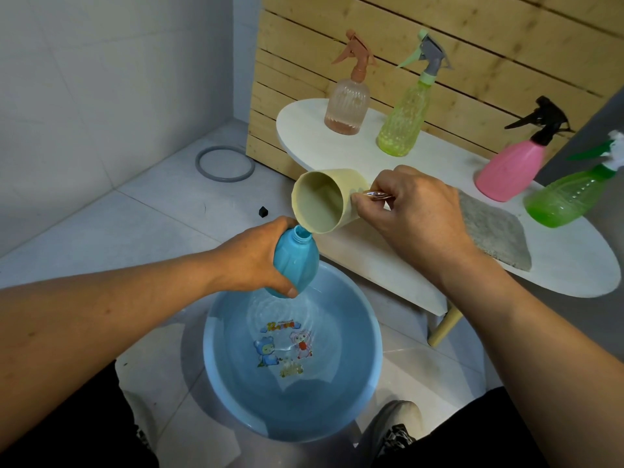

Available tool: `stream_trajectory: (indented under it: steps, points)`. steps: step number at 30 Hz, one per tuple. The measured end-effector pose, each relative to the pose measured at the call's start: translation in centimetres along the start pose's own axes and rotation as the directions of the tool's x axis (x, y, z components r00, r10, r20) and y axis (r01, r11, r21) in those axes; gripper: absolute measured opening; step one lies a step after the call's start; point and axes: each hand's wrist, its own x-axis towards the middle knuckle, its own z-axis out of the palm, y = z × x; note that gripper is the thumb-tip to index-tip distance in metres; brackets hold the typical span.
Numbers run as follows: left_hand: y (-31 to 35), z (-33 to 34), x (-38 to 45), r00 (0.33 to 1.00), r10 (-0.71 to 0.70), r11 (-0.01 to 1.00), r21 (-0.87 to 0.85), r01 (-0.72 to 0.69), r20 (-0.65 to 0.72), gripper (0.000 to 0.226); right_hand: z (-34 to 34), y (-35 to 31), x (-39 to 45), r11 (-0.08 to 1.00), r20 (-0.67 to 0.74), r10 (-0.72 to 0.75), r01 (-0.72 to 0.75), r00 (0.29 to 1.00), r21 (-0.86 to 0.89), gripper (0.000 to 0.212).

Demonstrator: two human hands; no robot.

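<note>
The left hand (251,256) has its fingers (287,288) curled round the body of a blue bottle (299,261), holding it capless and tilted, the open neck pointing up and to the right. The right hand (415,211) has its fingers (366,206) closed on the side of a pale yellow cup (322,201), with a small shiny piece pinched there too; what that piece is I cannot tell. The cup is tipped on its side, its lower rim touching the bottle's neck. Both are held above a blue basin (208,349) of water on the tiled floor (152,217). Behind, a white surface (557,268) carries a grey cloth (489,231) and four spray bottles: peach (346,106), yellow-green (401,126), pink (510,170) and green (567,201)
</note>
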Motion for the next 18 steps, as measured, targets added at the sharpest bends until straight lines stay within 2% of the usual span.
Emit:
stream_trajectory:
  steps: [18]
  points:
    - [-0.04,0.04,0.06,1.0,-0.006,1.0,-0.001,0.006,-0.008,0.101,0.09,-0.03,-0.04,1.0,-0.008,-0.023,0.023,1.0,-0.01,0.036]
